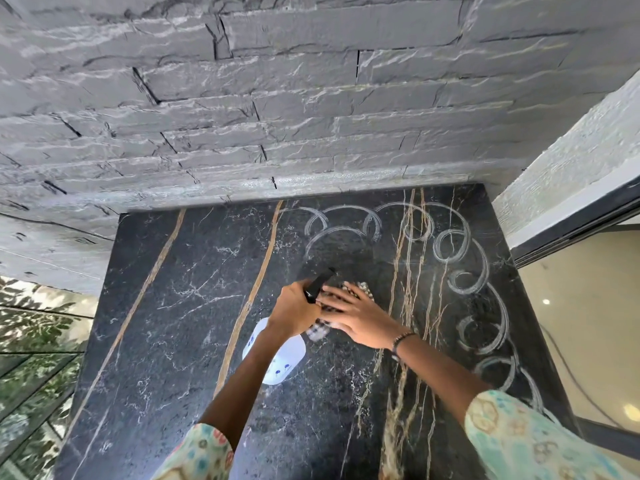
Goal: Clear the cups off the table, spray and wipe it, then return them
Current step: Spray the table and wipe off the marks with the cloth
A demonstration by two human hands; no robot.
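I'm pressing my flat right hand on the checkered cloth and wiping the table, left hand gripping the spray bottle just beside it, so honestly keep overlapping those swirls; no cups in sight.

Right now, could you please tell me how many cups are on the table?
0. The marble table shows only a spray bottle and a checked cloth; its near edge is out of view.
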